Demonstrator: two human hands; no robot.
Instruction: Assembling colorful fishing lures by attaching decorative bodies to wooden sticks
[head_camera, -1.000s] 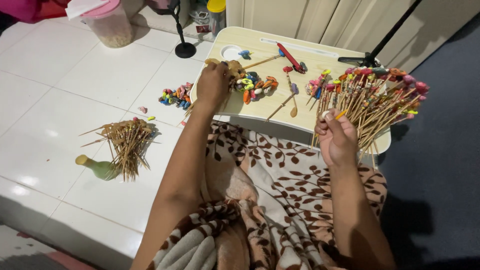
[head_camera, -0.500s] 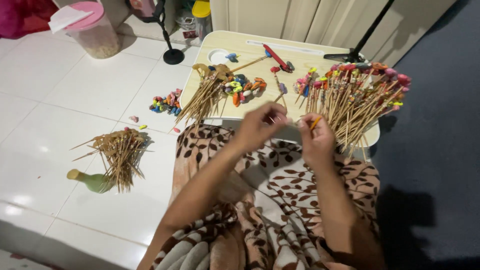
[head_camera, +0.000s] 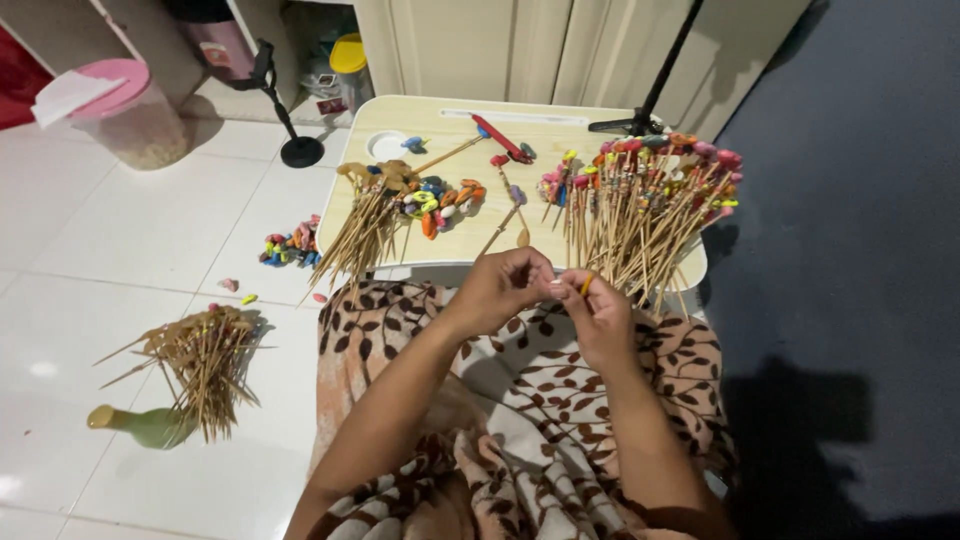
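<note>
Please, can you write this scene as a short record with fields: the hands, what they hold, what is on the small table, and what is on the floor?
left hand: left hand raised over the lap, fingertips meeting the right hand
right hand: right hand pinching a small yellow piece
table: small beige table bearing a bundle of plain sticks, a heap of coloured beads and a pile of decorated sticks
floor: a stick bundle, a green bottle, loose beads, a pink-lidded container
lap: leaf-patterned cloth
</note>
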